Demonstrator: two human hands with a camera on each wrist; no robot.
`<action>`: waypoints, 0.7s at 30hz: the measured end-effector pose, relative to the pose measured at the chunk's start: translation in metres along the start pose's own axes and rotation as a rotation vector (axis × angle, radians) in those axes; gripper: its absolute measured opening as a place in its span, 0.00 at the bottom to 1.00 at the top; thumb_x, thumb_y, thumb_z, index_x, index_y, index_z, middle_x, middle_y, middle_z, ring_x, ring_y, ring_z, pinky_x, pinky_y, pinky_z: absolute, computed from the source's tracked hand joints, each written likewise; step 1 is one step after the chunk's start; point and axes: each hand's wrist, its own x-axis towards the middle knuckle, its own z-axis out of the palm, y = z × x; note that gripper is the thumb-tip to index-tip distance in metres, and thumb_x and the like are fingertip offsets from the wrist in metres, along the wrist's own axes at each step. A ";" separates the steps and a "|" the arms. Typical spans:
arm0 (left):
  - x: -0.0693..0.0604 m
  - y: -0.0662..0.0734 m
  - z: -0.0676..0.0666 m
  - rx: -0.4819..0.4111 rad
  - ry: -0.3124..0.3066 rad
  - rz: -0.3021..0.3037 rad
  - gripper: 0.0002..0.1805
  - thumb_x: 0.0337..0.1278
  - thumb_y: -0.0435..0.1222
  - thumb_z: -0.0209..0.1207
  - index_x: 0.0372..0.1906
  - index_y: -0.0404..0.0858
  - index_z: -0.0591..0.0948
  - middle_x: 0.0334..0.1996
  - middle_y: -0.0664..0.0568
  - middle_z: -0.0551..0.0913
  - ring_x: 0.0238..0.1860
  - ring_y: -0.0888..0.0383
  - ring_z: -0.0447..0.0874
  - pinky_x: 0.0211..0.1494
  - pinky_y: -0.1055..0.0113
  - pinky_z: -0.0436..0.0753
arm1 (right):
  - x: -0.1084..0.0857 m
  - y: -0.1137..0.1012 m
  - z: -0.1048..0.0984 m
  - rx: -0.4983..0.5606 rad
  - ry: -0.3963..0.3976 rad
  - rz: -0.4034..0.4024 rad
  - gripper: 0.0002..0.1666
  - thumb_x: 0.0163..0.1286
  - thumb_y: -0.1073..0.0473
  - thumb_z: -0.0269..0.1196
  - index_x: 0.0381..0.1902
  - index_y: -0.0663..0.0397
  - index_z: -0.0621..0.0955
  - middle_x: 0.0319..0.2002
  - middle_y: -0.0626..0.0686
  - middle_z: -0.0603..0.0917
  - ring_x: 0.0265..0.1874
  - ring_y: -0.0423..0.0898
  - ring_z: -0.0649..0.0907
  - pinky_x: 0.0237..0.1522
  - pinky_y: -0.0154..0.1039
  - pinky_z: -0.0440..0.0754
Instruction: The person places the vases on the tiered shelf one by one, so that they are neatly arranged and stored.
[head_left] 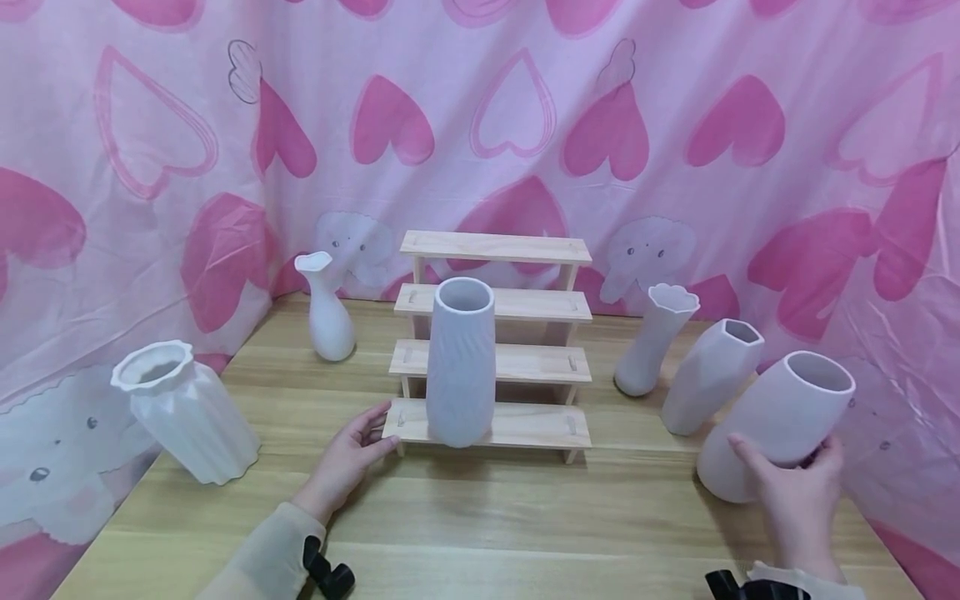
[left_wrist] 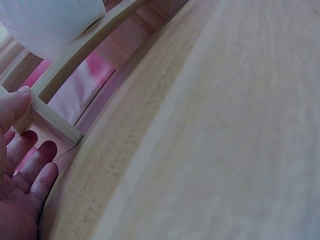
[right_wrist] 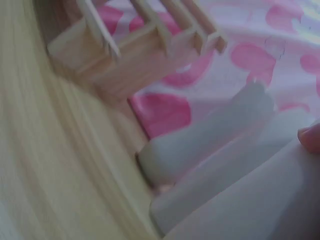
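Gripping the wide oval-mouthed vase point(head_left: 772, 408): right hand point(head_left: 798, 492), thumb across the near side, fingers round the right side; a broad grip. Vase white, plain-walled, located near the table's right edge, mouth upward, leaning rightward as seen from the head; whether its base touches the wood cannot be told.

Wooden stand point(head_left: 536, 362): one, pale, four steps, toward the middle of the table point(head_left: 487, 525). Left hand point(head_left: 348, 462) at the left end of the lowest step, its front corner held narrowly between thumb and fingers.

Ribbed vase point(head_left: 461, 367): one, white, tall, upright on the lowest step, between its two ends.

Along the table's right edge, behind the gripped piece: angular vase point(head_left: 712, 379), white, with a many-sided mouth, just beside it; then scalloped vase point(head_left: 656, 342), white, wavy-rimmed, nearer the back edge.

Left part of table: fluted vase point(head_left: 191, 425), white, frilled rim, by the left edge; slender-necked vase point(head_left: 330, 321), white, round-bodied, near the back left corner.

Backdrop: pink curtain point(head_left: 457, 50), printed with hearts and elephants, beyond the back edge.
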 end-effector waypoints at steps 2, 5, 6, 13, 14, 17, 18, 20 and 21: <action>0.000 0.000 0.000 -0.002 0.001 -0.001 0.37 0.55 0.36 0.67 0.70 0.39 0.66 0.61 0.42 0.74 0.58 0.50 0.73 0.55 0.71 0.74 | -0.006 -0.006 0.001 0.033 -0.009 -0.027 0.53 0.46 0.67 0.78 0.66 0.42 0.63 0.55 0.43 0.70 0.58 0.43 0.69 0.59 0.25 0.66; -0.001 0.000 0.000 -0.005 0.002 0.001 0.37 0.55 0.35 0.67 0.69 0.39 0.66 0.60 0.42 0.75 0.58 0.50 0.73 0.55 0.71 0.74 | -0.016 -0.018 0.004 0.065 -0.031 -0.083 0.51 0.45 0.70 0.77 0.64 0.44 0.66 0.53 0.45 0.73 0.55 0.42 0.72 0.49 0.21 0.70; -0.001 0.000 0.000 -0.006 0.001 0.000 0.37 0.55 0.35 0.67 0.69 0.39 0.66 0.60 0.42 0.75 0.57 0.50 0.73 0.54 0.71 0.74 | -0.019 -0.024 0.006 0.086 -0.044 -0.097 0.50 0.45 0.71 0.76 0.64 0.44 0.66 0.53 0.46 0.73 0.54 0.42 0.72 0.47 0.21 0.71; 0.000 0.001 -0.001 0.003 0.001 0.002 0.37 0.55 0.36 0.67 0.70 0.39 0.66 0.61 0.42 0.74 0.57 0.50 0.73 0.54 0.71 0.74 | -0.044 -0.056 0.031 0.196 -0.254 -0.175 0.48 0.50 0.76 0.71 0.64 0.47 0.64 0.55 0.50 0.72 0.52 0.43 0.74 0.45 0.24 0.75; 0.000 0.001 -0.001 0.003 0.001 0.002 0.37 0.55 0.36 0.67 0.70 0.39 0.66 0.61 0.42 0.74 0.58 0.50 0.73 0.54 0.71 0.74 | -0.046 -0.059 0.036 0.215 -0.293 -0.193 0.46 0.50 0.77 0.71 0.64 0.49 0.64 0.55 0.51 0.73 0.52 0.44 0.75 0.45 0.25 0.76; 0.000 0.002 -0.001 0.006 0.002 -0.003 0.37 0.55 0.36 0.66 0.70 0.39 0.66 0.61 0.42 0.74 0.58 0.50 0.73 0.55 0.71 0.74 | -0.053 -0.067 0.052 0.220 -0.400 -0.217 0.44 0.52 0.76 0.70 0.63 0.49 0.65 0.54 0.52 0.73 0.51 0.44 0.76 0.45 0.27 0.77; 0.000 0.002 -0.001 0.007 0.002 -0.002 0.37 0.55 0.36 0.66 0.70 0.39 0.66 0.61 0.42 0.74 0.58 0.50 0.73 0.55 0.71 0.73 | -0.055 -0.069 0.058 0.210 -0.433 -0.226 0.43 0.53 0.75 0.70 0.63 0.49 0.65 0.54 0.52 0.73 0.50 0.44 0.76 0.45 0.28 0.78; 0.000 0.002 0.000 0.008 0.002 -0.003 0.37 0.55 0.36 0.66 0.70 0.39 0.66 0.61 0.42 0.74 0.58 0.50 0.72 0.55 0.71 0.73 | -0.059 -0.071 0.069 0.175 -0.494 -0.237 0.43 0.54 0.72 0.70 0.63 0.48 0.63 0.54 0.53 0.72 0.51 0.45 0.76 0.46 0.29 0.78; 0.000 0.002 0.000 0.007 0.001 -0.004 0.37 0.55 0.36 0.66 0.70 0.39 0.66 0.61 0.42 0.74 0.58 0.50 0.72 0.55 0.71 0.73 | -0.062 -0.072 0.074 0.152 -0.519 -0.237 0.44 0.55 0.71 0.71 0.64 0.46 0.62 0.56 0.53 0.72 0.52 0.45 0.76 0.47 0.29 0.77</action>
